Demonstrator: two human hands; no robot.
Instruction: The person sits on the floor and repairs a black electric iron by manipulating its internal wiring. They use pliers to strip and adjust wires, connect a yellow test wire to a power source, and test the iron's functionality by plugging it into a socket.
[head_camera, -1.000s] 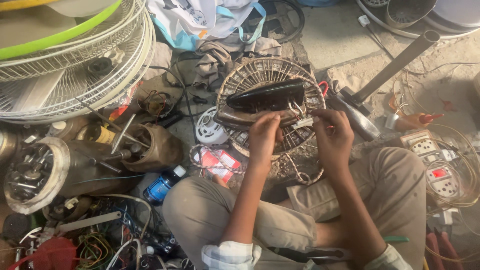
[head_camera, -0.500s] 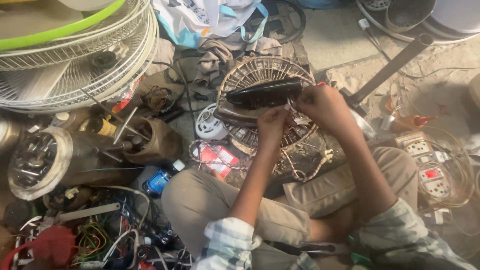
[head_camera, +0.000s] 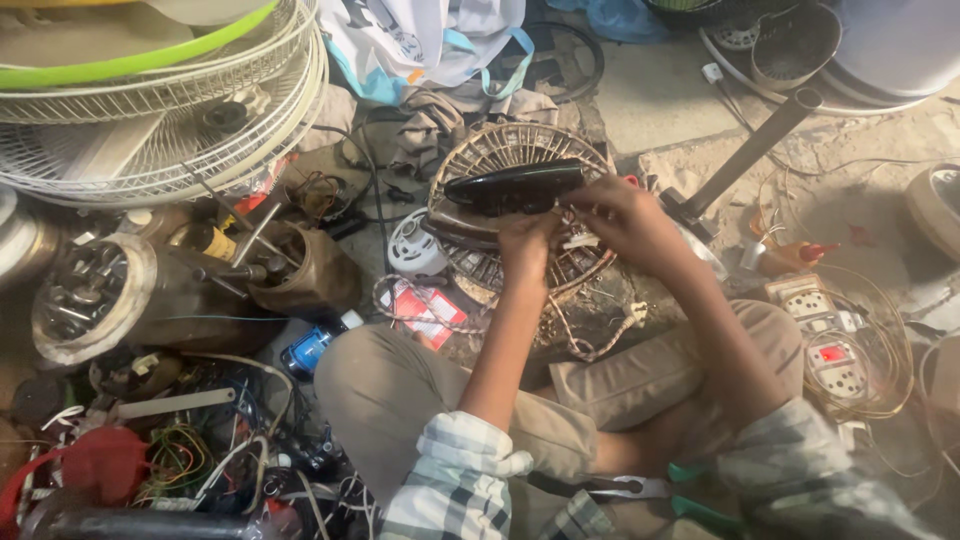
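Fingers of both hands pinch the black iron's (head_camera: 515, 186) rear end.

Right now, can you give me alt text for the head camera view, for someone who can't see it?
A seated person's left hand and right hand work at the rear end of a black clothes iron lying on a round wire fan grille. Around them lie white fan guards, tangled wires and white power sockets on a dusty floor.
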